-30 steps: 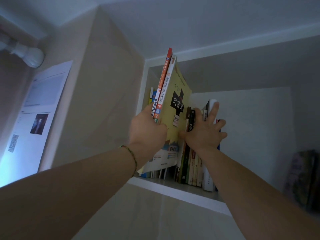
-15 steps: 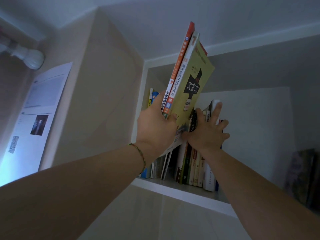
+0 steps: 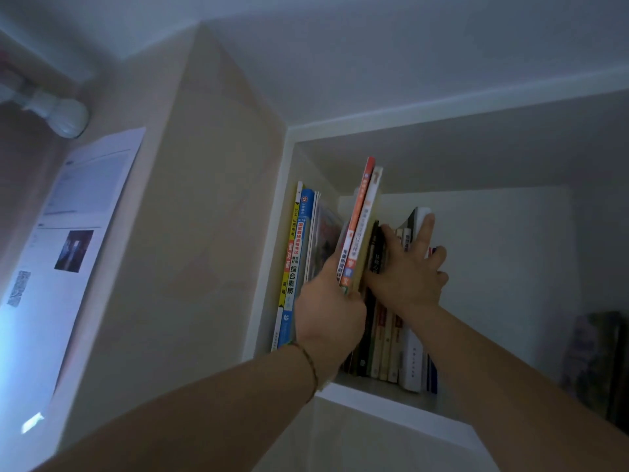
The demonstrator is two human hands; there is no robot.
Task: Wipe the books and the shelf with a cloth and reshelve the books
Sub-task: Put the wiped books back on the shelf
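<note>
Books (image 3: 358, 229) now lowered into shelf (image 3: 391, 407) gap; left hand (image 3: 328, 315) grips them, right hand (image 3: 406, 277) flat vs. spines.

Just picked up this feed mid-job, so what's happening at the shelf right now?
A person is putting books into a high shelf. The left hand grips two thin books, upright between the books at the left and the row at the right. The right hand, fingers spread, presses against that row.

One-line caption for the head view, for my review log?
Left hand grips two tall books in the gap on the shelf while the open right hand presses the standing row aside.
</note>
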